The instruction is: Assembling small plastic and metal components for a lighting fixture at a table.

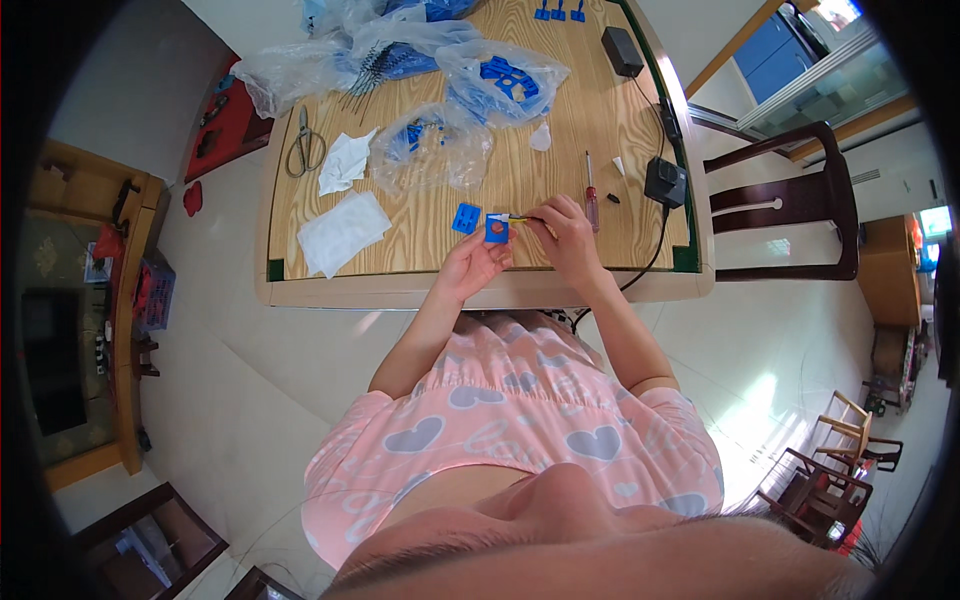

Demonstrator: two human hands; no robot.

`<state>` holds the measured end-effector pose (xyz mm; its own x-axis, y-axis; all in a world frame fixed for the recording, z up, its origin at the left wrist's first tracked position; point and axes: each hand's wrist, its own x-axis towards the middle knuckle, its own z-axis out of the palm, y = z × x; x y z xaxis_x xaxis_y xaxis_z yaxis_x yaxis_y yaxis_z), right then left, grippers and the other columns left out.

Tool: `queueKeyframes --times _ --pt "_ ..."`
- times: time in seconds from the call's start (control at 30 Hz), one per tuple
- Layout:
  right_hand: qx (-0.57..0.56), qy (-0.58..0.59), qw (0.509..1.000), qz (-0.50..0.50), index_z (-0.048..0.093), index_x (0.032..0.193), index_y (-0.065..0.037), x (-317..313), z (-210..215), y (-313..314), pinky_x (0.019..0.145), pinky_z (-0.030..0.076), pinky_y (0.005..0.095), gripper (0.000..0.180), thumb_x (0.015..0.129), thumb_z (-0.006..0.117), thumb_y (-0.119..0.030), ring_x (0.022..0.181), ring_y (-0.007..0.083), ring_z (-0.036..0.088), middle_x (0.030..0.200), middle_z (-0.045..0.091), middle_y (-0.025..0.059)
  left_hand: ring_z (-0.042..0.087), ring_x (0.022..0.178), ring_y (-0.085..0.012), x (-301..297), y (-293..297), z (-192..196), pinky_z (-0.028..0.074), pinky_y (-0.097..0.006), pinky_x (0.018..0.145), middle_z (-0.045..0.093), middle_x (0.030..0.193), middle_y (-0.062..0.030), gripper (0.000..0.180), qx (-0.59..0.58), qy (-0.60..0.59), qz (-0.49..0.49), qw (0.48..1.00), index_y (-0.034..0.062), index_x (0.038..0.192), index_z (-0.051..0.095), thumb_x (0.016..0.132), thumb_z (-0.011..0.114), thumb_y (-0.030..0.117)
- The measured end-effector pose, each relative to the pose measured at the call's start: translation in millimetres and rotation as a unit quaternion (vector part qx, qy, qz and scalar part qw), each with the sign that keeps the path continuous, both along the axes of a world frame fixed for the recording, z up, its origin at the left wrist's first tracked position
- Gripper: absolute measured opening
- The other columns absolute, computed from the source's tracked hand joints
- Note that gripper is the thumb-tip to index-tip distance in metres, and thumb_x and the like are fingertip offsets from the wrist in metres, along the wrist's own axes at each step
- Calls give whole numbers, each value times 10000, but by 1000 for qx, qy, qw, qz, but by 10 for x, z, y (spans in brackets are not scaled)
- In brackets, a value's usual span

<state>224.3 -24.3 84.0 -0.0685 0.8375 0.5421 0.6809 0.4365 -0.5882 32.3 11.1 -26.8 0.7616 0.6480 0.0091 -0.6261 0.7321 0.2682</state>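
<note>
Near the table's front edge, my left hand [473, 264] grips a small square blue plastic piece [497, 230] with a round opening, held up by its lower edge. My right hand [566, 235] pinches a thin black-and-yellow strip [518, 218], perhaps wires; it reaches a small white bit at the piece's top edge. Its exact kind is too small to make out. Just left of the held piece lies a second blue plastic piece [466, 218] with slots, flat on the wood. A screwdriver [592, 195] with a red handle rests to the right of my right hand.
Scissors [303, 150], a crumpled tissue [347, 162] and white sheets [343, 233] lie left. Clear bags [432, 150] with blue parts spread across the middle and back. A black box [666, 183] with a cable and a black adapter [622, 52] stand right, beside a chair [785, 205].
</note>
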Motion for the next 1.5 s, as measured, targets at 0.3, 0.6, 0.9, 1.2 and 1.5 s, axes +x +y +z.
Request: queueKeyframes --times 0.3,0.6,0.9,1.2,1.5 --pt "-5 -9 1000 -4 653 872 -2 5 -5 -16 708 451 381 109 774 692 -31 808 290 575 819 589 111 593 982 -179 6 -13 10 452 -354 810 606 1208 -127 356 -8 14 4 1000 45 1239 536 988 486 293" --pt "-37 69 997 -16 660 868 -22 -14 124 -52 718 453 384 116 762 705 -39 813 282 575 816 585 96 560 1012 -206 -96 -31 -61 437 -362 837 580 1220 -112 370 -43 -6 17 999 67 1285 496 987 483 287" --pt "13 -22 999 46 656 882 -58 -37 489 -39 739 441 383 106 786 698 -79 818 265 573 827 585 68 526 964 -226 -236 -107 252 443 -352 859 523 1231 -131 479 -81 -64 32 994 20 1349 400 937 563 200" --pt "55 -103 989 93 650 890 -79 -56 627 70 761 430 371 107 796 684 -117 819 237 568 844 579 43 486 950 -228 -307 -110 332 434 -345 870 511 1193 -117 473 -57 -85 32 994 5 1317 415 921 587 197" --pt "59 -124 983 121 645 887 -72 -63 650 107 784 421 369 114 787 681 -114 821 227 565 848 581 41 571 1000 -228 -309 -86 211 488 -350 904 537 1235 -134 478 -21 -82 37 996 1 1335 414 948 561 240"
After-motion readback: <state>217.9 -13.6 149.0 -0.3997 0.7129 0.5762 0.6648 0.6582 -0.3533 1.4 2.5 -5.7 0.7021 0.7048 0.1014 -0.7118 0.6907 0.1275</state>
